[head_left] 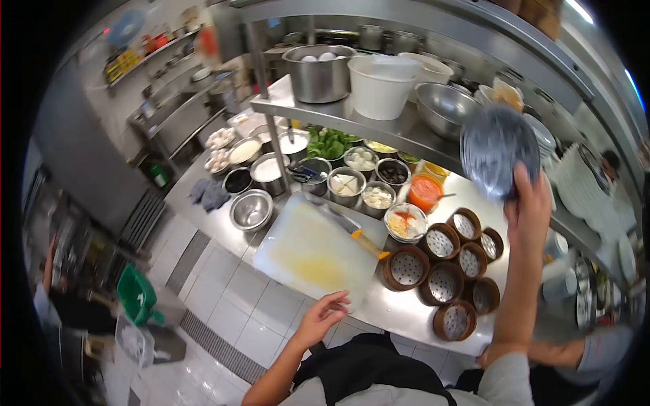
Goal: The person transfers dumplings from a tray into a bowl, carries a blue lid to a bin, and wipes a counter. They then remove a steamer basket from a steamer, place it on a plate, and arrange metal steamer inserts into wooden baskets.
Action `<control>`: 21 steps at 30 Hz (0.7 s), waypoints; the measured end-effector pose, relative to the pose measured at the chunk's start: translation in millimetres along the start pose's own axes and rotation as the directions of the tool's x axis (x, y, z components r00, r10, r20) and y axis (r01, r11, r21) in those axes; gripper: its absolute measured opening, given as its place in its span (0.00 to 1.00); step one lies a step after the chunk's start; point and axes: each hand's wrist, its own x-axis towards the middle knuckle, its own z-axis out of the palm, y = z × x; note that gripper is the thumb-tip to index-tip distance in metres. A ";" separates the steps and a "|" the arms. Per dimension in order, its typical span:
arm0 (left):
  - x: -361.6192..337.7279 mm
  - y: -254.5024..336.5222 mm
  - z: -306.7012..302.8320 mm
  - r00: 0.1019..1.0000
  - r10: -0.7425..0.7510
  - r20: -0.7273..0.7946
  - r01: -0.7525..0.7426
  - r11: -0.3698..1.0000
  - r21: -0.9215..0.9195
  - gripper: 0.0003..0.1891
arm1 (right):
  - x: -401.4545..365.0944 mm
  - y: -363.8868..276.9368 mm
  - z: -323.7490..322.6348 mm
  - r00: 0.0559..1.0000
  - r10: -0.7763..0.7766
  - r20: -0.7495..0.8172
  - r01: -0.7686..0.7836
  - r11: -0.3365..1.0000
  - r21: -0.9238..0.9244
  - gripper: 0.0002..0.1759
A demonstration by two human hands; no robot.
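Observation:
My right hand (pixel 526 193) is raised at the right, its fingers closed on the rim of a round grey bowl (pixel 497 145). The bowl is blurred by motion and hides part of the shelf behind it. Low in front of my body, my left hand (pixel 323 318) holds nothing, its fingers loosely apart beside the near edge of a white cutting board (pixel 291 223). Yellow stains mark the board. A knife (pixel 349 224) with a yellow-orange handle lies across its right side. Right of the board sit several small round steamers (pixel 443 283) with perforated metal bases.
Behind the board stand bowls of ingredients, among them green leaves (pixel 330 142), an orange sauce (pixel 426 192) and an empty-looking metal bowl (pixel 251 210). A steel shelf (pixel 399 132) above carries a pot (pixel 318 74) and a white bucket (pixel 381 88). Another person's arm (pixel 555 352) is at lower right.

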 end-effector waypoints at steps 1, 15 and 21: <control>-14.0 -4.3 -14.0 0.993 -0.028 -0.112 0.028 1.000 -0.006 0.23 | 17.2 -8.8 8.2 1.000 0.011 -0.022 -0.012 1.000 -0.024 0.12; -115.5 -7.1 -157.7 0.890 -0.023 -0.456 0.076 0.992 0.099 0.18 | 293.0 122.1 -82.5 0.981 0.079 0.175 0.057 0.751 -0.657 0.16; -157.8 6.4 -184.5 0.794 -0.052 -0.606 0.140 0.985 0.099 0.17 | 232.2 77.8 -13.3 0.987 0.011 0.161 0.140 0.428 -0.893 0.14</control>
